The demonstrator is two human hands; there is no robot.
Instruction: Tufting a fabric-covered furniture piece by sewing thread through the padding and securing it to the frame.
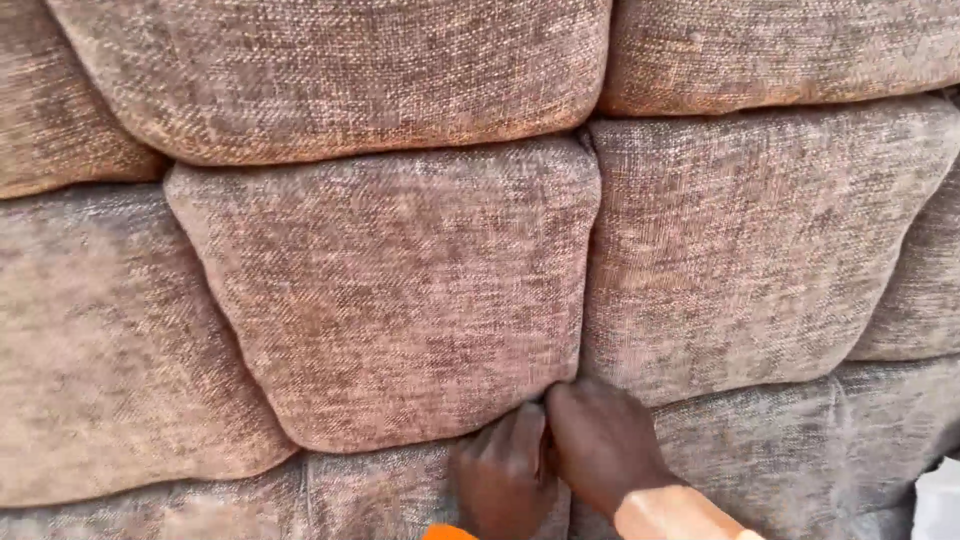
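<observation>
A brown-grey woven sofa fills the view, built of several padded cushions. My left hand (503, 472) and my right hand (603, 442) press side by side at the lower corner of the middle seat cushion (400, 290), where it meets the seam with the right cushion (760, 250). The fingertips of both hands push into the gap between cushions and are partly hidden there. Whether either hand grips the fabric cannot be made out. An orange sleeve edge (448, 533) shows at my left wrist.
Back cushions (330, 70) run along the top of the view. A lower front panel (800, 440) of the same fabric lies to the right of my hands. A white object (940, 500) peeks in at the bottom right corner.
</observation>
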